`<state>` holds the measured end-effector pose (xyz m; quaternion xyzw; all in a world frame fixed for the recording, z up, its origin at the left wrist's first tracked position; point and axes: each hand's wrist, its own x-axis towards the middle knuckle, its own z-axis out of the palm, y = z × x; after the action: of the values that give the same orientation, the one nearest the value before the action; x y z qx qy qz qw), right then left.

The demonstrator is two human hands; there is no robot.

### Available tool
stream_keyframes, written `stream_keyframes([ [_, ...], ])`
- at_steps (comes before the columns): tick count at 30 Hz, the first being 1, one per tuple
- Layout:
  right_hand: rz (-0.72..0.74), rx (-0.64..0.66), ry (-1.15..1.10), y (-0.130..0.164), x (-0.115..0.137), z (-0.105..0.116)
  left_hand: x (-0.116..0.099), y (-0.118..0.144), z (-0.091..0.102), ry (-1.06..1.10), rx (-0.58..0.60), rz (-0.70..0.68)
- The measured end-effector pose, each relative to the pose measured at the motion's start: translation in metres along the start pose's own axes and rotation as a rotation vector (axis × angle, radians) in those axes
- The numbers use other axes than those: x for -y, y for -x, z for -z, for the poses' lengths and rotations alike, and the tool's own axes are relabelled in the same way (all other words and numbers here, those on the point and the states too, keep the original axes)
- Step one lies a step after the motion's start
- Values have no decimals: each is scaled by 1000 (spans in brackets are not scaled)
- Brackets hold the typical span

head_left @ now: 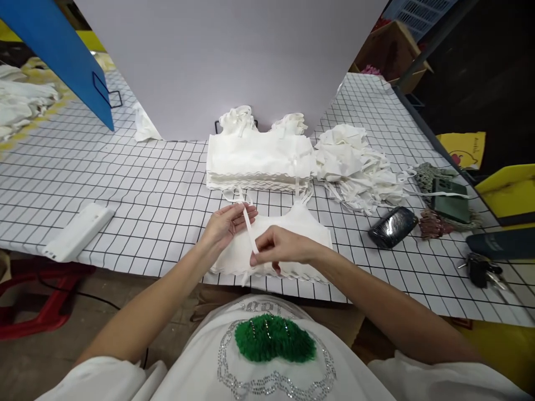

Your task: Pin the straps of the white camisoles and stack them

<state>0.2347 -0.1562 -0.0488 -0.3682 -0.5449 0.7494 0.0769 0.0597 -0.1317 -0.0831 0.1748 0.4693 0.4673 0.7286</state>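
Observation:
A thin white strap [249,225] stretches between my two hands. The thumb and fingers of my left hand [225,224], palm turned up, hold its upper end. My right hand [282,247] pinches the strap lower down, and a short tail hangs below the fingertips. Under both hands lies a flat white camisole-like top [307,228] with a wavy hem, close to the table's front edge. My hands and forearms hide part of it. Just beyond sits a neat stack of similar white tops [259,156], their straps bunched at the far side.
A loose heap of white garments [355,167] lies right of the stack. Further right are a shiny black case [393,227], a green phone [450,199] and keys [485,272]. A white oblong device [78,231] rests at left. A large pale board [234,61] stands behind.

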Motion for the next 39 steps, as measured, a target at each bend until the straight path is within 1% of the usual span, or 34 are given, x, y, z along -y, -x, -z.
stream_keyframes([
  [2,-32,87,-24,13,-1,-7,-1,-3,1,15,-25,-18],
  [4,-30,109,-81,18,-2,-8,-2,-6,2,20,-15,-28],
  [6,22,71,-159,17,-2,-3,-4,-7,4,-25,54,20],
  [8,89,-21,-247,12,-2,5,-5,-5,9,-174,128,67],
  [9,114,-74,-287,9,-1,10,-6,-3,12,-279,131,32],
  [10,129,-122,-322,6,0,14,-7,-1,16,-387,104,-54],
  [11,139,-160,-351,3,0,18,-8,3,19,-482,60,-175],
  [12,144,-188,-376,1,1,22,-9,7,21,-550,23,-301],
  [13,149,-210,-399,-1,2,24,-10,12,23,-586,12,-393],
  [14,155,-229,-420,-2,3,27,-11,17,23,-593,41,-427],
  [15,162,-245,-439,-4,4,28,-11,22,23,-577,103,-406],
  [17,173,-272,-462,-7,4,31,-10,30,21,-509,243,-290],
  [18,175,-281,-465,-9,4,33,-8,33,19,-471,280,-243],
  [19,176,-289,-465,-10,3,34,-6,35,17,-438,285,-218],
  [21,172,-304,-454,-11,1,37,-1,37,15,-389,234,-223],
  [23,146,-308,-391,-10,-2,40,2,36,15,-372,180,-241],
  [24,134,-335,-316,-9,-4,42,3,36,15,-374,173,-240],
  [25,145,-405,-208,-7,-6,42,3,36,14,-378,176,-234],
  [26,187,-516,-73,-5,-7,43,4,36,14,-380,183,-228],
  [28,354,-744,217,-1,-7,40,3,37,12,-375,193,-227],
  [29,453,-792,332,0,-7,38,3,37,11,-368,186,-239],
  [30,535,-771,407,0,-6,34,3,38,9,-361,172,-258],
  [31,585,-695,436,-1,-6,30,3,38,7,-354,156,-283],
  [33,602,-544,386,-6,-6,22,4,39,4,-336,131,-332],
  [34,590,-519,335,-9,-7,18,5,39,3,-332,125,-349],
  [35,575,-526,282,-13,-8,16,5,38,4,-335,122,-363],
  [37,557,-580,197,-19,-10,13,5,37,6,-389,127,-403],
  [39,558,-634,168,-22,-11,17,4,33,11,-530,134,-505],
])
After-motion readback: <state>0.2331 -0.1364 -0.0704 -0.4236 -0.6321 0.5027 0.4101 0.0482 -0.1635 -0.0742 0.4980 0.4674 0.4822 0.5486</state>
